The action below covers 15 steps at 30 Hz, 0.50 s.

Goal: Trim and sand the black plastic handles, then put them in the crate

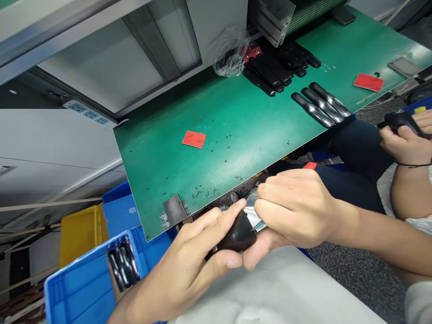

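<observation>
My left hand (205,252) is closed around a glossy black plastic part (239,236), in front of my lap and just off the table's near edge. Most of the part is covered by my fingers. My right hand (293,209) is curled into a fist at the part's right end, its thumb reaching under towards it. Whatever those curled fingers grip is hidden. A pale sliver shows between the two hands; I cannot tell what it belongs to.
Black curved parts (266,74) lie piled on the green table (162,135), with red cards and a grey metal block (174,210). A blue bin (84,288) at lower left holds more black parts. At right, a co-worker's hands (408,144) hold a black piece.
</observation>
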{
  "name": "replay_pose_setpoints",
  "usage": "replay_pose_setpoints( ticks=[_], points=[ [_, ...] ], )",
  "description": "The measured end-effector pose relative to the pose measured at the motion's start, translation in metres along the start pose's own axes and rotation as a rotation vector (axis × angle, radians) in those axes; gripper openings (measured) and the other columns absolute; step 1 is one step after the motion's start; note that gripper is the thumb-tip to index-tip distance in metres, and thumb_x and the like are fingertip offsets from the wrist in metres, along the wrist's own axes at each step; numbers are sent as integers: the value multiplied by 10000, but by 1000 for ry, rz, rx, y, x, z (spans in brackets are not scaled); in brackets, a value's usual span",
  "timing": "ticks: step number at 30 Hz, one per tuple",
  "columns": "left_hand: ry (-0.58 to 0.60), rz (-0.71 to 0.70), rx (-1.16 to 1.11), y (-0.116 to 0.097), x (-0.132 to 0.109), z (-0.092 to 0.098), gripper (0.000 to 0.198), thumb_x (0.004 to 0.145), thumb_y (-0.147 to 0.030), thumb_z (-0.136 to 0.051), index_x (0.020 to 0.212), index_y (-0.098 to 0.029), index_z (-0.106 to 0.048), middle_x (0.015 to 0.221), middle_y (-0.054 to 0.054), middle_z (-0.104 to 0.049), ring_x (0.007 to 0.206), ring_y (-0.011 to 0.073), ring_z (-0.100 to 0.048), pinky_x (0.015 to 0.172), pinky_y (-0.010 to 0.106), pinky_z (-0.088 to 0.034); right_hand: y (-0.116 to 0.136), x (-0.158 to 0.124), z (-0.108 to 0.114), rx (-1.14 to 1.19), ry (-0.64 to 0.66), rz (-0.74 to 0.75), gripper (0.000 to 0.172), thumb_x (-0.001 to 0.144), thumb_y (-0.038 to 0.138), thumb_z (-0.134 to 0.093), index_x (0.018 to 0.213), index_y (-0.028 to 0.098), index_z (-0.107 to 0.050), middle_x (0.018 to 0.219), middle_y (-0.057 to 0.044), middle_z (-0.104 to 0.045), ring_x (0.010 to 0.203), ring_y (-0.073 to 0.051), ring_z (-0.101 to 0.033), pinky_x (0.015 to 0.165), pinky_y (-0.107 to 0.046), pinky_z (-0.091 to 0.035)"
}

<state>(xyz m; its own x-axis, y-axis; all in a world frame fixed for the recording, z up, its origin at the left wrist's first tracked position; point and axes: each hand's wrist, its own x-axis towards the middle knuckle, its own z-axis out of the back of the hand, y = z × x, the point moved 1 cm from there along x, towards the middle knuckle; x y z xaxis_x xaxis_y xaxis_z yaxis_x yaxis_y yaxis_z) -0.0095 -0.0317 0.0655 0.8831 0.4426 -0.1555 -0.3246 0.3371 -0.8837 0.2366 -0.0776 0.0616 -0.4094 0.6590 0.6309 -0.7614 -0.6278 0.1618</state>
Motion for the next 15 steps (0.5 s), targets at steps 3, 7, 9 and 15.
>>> replay_pose_setpoints(
  ticks=[3, 7, 9, 15],
  points=[
    [-26, 3, 23, 1, -2, 1, 611, 1091, -452, -478, 1673, -382, -309, 1092, 47, -631, 888, 182, -593, 753, 256, -474, 2, 0, -2, -42, -35, 19, 618, 953, 655, -633, 576, 225, -400, 564, 58, -309, 523, -118, -231, 483, -327, -186],
    [-60, -9, 4, 0, -3, 2, 610, 1085, -445, -502, 1667, -386, -329, 1223, 49, -667, 997, 192, -632, 839, 247, -504, 3, 1, -5, -60, -100, 44, 591, 955, 614, -650, 575, 230, -412, 564, 53, -300, 533, -129, -218, 485, -342, -174],
    [-97, -18, -43, -1, -2, 1, 607, 1075, -441, -531, 1655, -382, -364, 1310, 46, -678, 1069, 201, -652, 886, 243, -518, 2, -1, -6, -38, -144, 46, 584, 963, 600, -648, 576, 229, -416, 565, 52, -305, 533, -126, -227, 492, -346, -175],
    [-401, 140, -344, 1, 8, -14, 492, 1089, -429, -496, 1562, -306, -548, 1447, 55, -679, 1317, 292, -638, 1112, 374, -512, 5, -4, -17, 84, -157, -201, 590, 943, 706, -603, 643, 206, -516, 601, 37, -455, 551, -108, -408, 519, -290, -321]
  ],
)
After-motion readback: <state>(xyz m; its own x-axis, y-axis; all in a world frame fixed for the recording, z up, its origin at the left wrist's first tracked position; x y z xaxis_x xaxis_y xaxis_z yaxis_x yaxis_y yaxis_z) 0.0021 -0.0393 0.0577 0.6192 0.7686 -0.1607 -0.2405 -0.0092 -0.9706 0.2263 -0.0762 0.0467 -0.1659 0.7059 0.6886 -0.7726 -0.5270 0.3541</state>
